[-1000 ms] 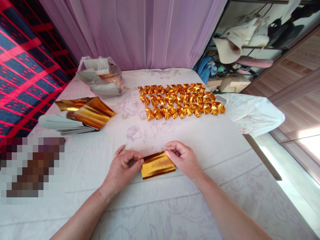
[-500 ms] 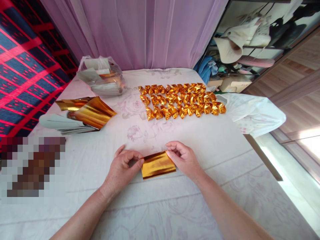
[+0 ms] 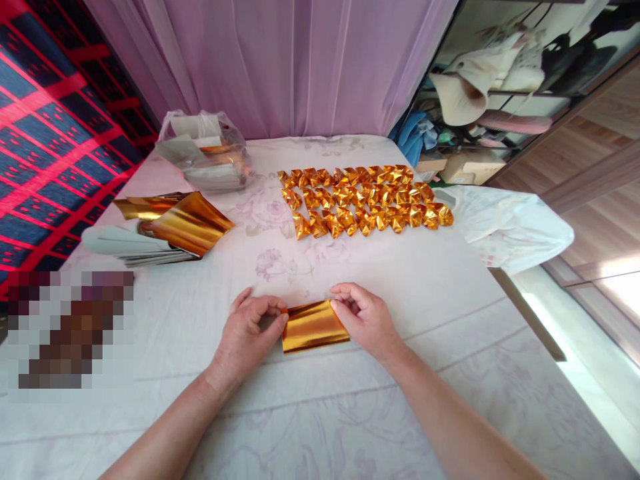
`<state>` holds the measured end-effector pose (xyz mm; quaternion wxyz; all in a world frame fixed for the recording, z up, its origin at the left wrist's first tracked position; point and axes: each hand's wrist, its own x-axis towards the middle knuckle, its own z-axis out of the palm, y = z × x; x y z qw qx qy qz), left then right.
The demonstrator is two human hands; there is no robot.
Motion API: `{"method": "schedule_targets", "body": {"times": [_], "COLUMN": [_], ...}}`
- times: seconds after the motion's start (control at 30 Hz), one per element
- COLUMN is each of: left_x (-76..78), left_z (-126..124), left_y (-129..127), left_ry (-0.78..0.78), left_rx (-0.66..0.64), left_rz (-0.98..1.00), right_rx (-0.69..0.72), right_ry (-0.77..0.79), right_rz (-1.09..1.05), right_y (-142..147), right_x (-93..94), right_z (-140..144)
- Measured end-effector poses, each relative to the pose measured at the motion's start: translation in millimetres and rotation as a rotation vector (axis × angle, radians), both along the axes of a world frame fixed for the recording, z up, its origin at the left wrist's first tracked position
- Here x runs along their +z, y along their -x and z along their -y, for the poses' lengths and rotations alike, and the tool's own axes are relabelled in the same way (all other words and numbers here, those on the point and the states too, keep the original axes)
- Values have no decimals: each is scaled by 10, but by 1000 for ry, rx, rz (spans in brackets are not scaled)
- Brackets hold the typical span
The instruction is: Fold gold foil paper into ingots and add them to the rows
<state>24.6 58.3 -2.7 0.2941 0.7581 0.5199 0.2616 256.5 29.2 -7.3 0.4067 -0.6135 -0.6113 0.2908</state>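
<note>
Gold foil sheet [image 3: 314, 326] lies near the front edge of the table [image 3: 450, 300], pinched at its short ends by the closed fingertips of the left hand [image 3: 247, 337] and right hand [image 3: 367, 319], which should probably press evenly for a straight crease.

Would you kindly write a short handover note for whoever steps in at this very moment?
Left hand: pinching the left end of the gold foil sheet.
Right hand: pinching its right end; the sheet lies folded on the white cloth.
Done: rows of folded gold pieces lie farther back.
Left: the stack of unfolded sheets at the left, and more in the plastic bag behind it.
</note>
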Motion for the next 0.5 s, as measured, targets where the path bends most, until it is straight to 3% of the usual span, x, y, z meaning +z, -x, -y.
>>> {"method": "schedule_targets", "body": {"times": [0.5], "left_x": [-29], "left_z": [31], "left_y": [-5], "left_ry": [-173], "left_rx": [-25], "left_rz": [-106], "right_rx": [3], "right_ry": [-50], "right_rz": [149], "right_y": [26], "right_x": [-31], "right_z": [4]}}
